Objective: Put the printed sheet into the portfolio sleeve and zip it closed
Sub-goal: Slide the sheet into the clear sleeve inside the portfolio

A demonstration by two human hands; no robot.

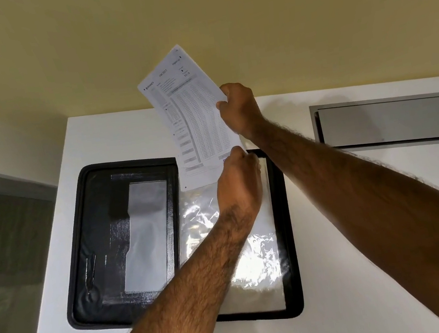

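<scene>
Printed sheet (193, 118): held upright above the open portfolio's (87, 245) clear sleeve (245, 263), on the white table (350, 217).
Right hand (240, 108): pinches the sheet's right edge.
Left hand (239, 180): grips its lower corner.

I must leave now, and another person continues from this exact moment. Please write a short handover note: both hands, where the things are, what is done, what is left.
Hands: the left grip pinches the lower right corner of the printed sheet; the right grip holds its right edge higher up.
Things: the sheet is raised and slightly curved, with its lower edge at the top end of the clear sleeve. The portfolio lies open on the white table, with the sleeve in its right half.
Done: portfolio open, sheet in hand and lined up.
Left: slide the sheet into the sleeve, fold the portfolio shut, zip it.
</scene>
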